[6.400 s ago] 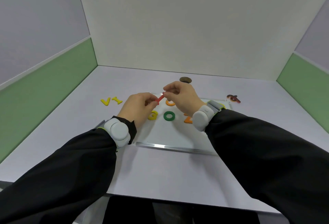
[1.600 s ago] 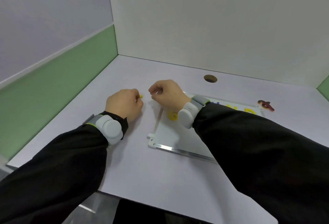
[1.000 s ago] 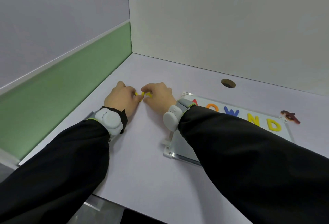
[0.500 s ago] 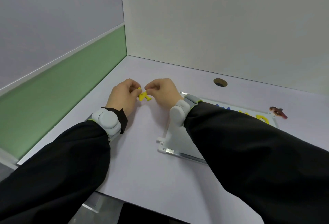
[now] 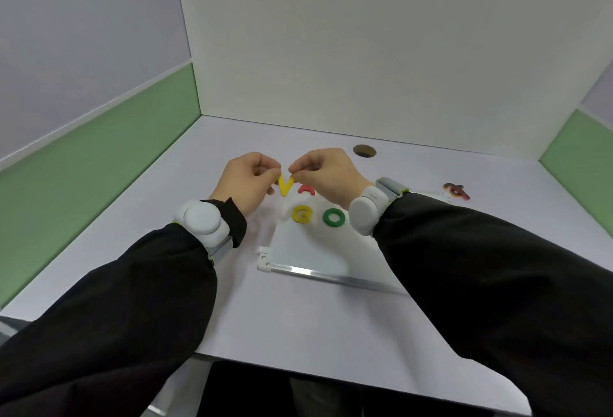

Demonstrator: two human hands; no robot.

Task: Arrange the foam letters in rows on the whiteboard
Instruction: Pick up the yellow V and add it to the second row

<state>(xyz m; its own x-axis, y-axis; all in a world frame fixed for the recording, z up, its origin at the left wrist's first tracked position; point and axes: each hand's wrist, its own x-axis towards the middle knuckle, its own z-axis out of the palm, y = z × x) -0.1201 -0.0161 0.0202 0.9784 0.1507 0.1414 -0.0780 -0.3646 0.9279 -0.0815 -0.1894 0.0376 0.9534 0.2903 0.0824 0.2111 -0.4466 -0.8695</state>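
Observation:
A yellow foam letter V (image 5: 285, 185) hangs just above the whiteboard's (image 5: 310, 252) far left corner, pinched at its two upper tips. My left hand (image 5: 247, 183) grips its left tip and my right hand (image 5: 326, 173) grips its right tip. On the board lie a red letter A (image 5: 306, 190), a yellow letter G (image 5: 301, 214) and a green letter O (image 5: 333, 217). My right arm hides the rest of the board and any letters there.
Red and orange foam pieces (image 5: 457, 190) lie on the desk past the board's far right corner. A round cable hole (image 5: 364, 150) sits near the back wall. Green-banded partition walls close the desk on the left, back and right.
Both hands have lifted the yellow V from the desk left of the board and carried it right, over the board's far left corner. The camera view has swung right with them.

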